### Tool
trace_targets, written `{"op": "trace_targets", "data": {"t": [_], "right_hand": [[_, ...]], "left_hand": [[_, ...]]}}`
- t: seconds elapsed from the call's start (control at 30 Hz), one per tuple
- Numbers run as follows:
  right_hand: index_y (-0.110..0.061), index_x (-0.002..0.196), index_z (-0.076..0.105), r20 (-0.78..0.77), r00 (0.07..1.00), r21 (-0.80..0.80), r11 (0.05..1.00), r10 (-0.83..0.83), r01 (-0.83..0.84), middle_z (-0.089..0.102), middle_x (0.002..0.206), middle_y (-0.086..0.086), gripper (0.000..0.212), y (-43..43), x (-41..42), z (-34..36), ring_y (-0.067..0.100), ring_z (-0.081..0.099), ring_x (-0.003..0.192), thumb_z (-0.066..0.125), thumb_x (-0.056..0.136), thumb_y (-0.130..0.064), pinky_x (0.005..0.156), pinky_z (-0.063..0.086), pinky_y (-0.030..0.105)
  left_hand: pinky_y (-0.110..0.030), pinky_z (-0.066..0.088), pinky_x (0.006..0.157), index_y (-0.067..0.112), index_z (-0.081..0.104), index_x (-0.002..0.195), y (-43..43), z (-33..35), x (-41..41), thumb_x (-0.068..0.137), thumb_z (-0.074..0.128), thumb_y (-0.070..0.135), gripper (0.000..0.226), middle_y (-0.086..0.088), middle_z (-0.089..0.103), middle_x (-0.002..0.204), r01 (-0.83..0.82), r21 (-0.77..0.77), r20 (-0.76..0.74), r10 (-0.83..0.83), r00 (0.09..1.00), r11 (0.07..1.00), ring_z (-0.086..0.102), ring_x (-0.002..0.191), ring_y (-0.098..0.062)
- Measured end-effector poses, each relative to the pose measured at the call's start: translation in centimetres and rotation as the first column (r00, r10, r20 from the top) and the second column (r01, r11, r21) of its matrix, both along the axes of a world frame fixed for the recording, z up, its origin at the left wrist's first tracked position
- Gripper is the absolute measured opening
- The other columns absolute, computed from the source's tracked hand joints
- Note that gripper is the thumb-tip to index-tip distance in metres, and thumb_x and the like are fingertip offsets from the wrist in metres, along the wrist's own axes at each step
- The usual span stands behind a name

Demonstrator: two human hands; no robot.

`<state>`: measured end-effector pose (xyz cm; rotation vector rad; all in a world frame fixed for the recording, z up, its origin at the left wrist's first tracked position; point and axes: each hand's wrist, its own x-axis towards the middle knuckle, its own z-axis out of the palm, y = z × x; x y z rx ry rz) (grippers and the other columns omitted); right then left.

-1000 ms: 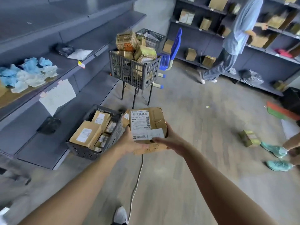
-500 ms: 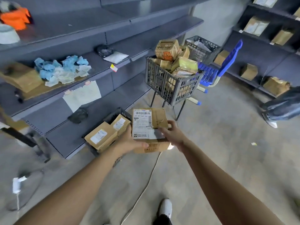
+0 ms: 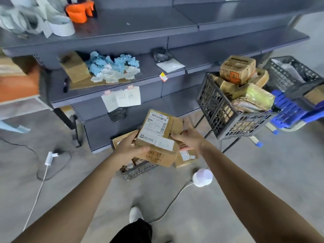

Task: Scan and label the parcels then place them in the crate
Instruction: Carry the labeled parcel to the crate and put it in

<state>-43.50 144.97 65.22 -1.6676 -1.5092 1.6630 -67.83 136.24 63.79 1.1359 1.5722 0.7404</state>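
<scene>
I hold a brown cardboard parcel with a white barcode label on top, tilted, out in front of me. My left hand grips its near left corner, thumb on the top face. My right hand grips its right side. Directly below it sits a grey floor crate with other brown parcels, mostly hidden behind the held parcel; one labelled parcel pokes out at its right.
A raised black crate piled with parcels stands to the right on a stand, beside a blue chair. A grey shelf unit carries crumpled blue paper, label rolls and an orange object. White cables and a round white device lie on the floor.
My view has swung left and down toward the shelves. The parcel has tilted and sits lower over the floor crate, still held in both hands.
</scene>
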Motion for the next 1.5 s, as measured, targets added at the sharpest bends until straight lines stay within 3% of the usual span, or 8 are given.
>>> {"op": "trace_targets", "data": {"t": [0.37, 0.47, 0.57, 0.9, 1.03, 1.2, 1.37, 1.5], "right_hand": [[-0.021, 0.092, 0.050, 0.046, 0.996, -0.161, 0.983, -0.078, 0.084, 0.068, 0.097, 0.009, 0.032, 10.8, -7.2, -13.0, 0.028, 0.071, 0.095, 0.079, 0.083, -0.029, 0.087, 0.059, 0.043], [-0.027, 0.101, 0.050, 0.051, 0.999, -0.143, 0.990, 0.006, 0.001, 0.065, 0.105, 0.001, 0.040, 13.0, -7.9, -19.8, 0.023, 0.070, 0.097, 0.084, 0.078, -0.032, 0.079, 0.061, 0.038], [-0.033, 0.121, 0.052, 0.034, 0.988, -0.118, 0.982, 0.151, -0.146, 0.067, 0.115, -0.003, 0.060, 15.0, -8.3, -27.5, 0.022, 0.069, 0.100, 0.087, 0.072, -0.031, 0.080, 0.061, 0.039], [-0.045, 0.117, 0.031, 0.178, 0.844, -0.039, 0.861, 0.505, -0.507, 0.062, 0.117, -0.007, 0.069, 16.8, -10.8, -48.5, 0.024, 0.070, 0.095, 0.074, 0.066, -0.062, 0.086, 0.059, 0.047], [-0.044, 0.117, 0.031, 0.185, 0.751, -0.079, 0.772, 0.633, -0.631, 0.063, 0.124, -0.006, 0.073, 16.9, -11.2, -52.2, 0.018, 0.072, 0.087, 0.068, 0.065, -0.079, 0.063, 0.059, 0.029], [-0.039, 0.130, 0.040, -0.120, 0.781, -0.152, 0.766, 0.612, -0.624, 0.055, 0.140, -0.003, 0.074, 17.9, -11.3, -54.5, 0.018, 0.065, 0.113, 0.062, 0.071, -0.078, 0.102, 0.050, 0.050], [-0.046, 0.146, 0.028, -0.242, 0.782, -0.215, 0.754, 0.575, -0.621, 0.044, 0.148, -0.001, 0.084, 17.9, -12.2, -55.0, 0.025, 0.059, 0.120, 0.049, 0.073, -0.082, 0.105, 0.040, 0.064], [-0.043, 0.150, 0.021, -0.113, 0.781, -0.168, 0.763, 0.615, -0.625, 0.034, 0.157, 0.002, 0.084, 17.3, -13.6, -54.4, 0.020, 0.060, 0.116, 0.047, 0.078, -0.079, 0.095, 0.055, 0.049]], "left_hand": [[-0.015, 0.042, 0.069, 0.040, 0.056, 0.101, 9.7, -11.4, -4.3, 0.096, 0.055, 0.036, 0.006, 0.016, 0.063, 0.097, -0.327, 0.053, -0.078, 0.331, 0.940, 0.943, 0.063, 0.093, -0.007], [-0.029, 0.047, 0.085, 0.041, 0.043, 0.135, 11.3, -18.1, -4.5, 0.098, 0.047, 0.046, 0.038, 0.015, 0.064, 0.110, -0.381, -0.022, -0.058, 0.379, 0.923, 0.924, 0.063, 0.100, -0.009], [-0.017, 0.043, 0.068, 0.062, 0.042, 0.112, 12.1, -25.4, -4.2, 0.100, 0.046, 0.040, 0.025, 0.027, 0.064, 0.099, -0.492, -0.065, 0.019, 0.494, 0.869, 0.868, 0.062, 0.086, 0.006], [-0.021, 0.049, 0.057, 0.030, 0.065, 0.113, 11.3, -44.6, -6.9, 0.082, 0.057, 0.004, 0.040, 0.002, 0.067, 0.110, -0.596, 0.105, -0.109, 0.605, 0.789, 0.796, 0.067, 0.089, -0.014], [-0.035, 0.058, 0.065, 0.021, 0.067, 0.113, 10.6, -48.1, -8.8, 0.082, 0.058, -0.004, 0.041, -0.001, 0.066, 0.110, -0.457, 0.239, -0.165, 0.500, 0.850, 0.857, 0.067, 0.092, -0.020], [-0.022, 0.054, 0.073, 0.025, 0.072, 0.095, 9.2, -50.8, -9.9, 0.081, 0.067, -0.002, 0.030, 0.011, 0.065, 0.109, -0.399, 0.384, -0.053, 0.451, 0.891, 0.832, 0.066, 0.095, -0.011], [-0.017, 0.054, 0.059, 0.011, 0.073, 0.097, 8.9, -51.8, -10.0, 0.087, 0.069, 0.032, 0.023, 0.000, 0.076, 0.091, -0.619, 0.235, 0.238, 0.573, 0.784, 0.749, 0.073, 0.078, -0.016], [-0.026, 0.057, 0.062, 0.010, 0.062, 0.098, 9.4, -52.2, -10.2, 0.081, 0.075, 0.010, 0.022, -0.002, 0.070, 0.088, -0.708, 0.122, 0.056, 0.707, 0.705, 0.696, 0.072, 0.076, -0.018]]}}
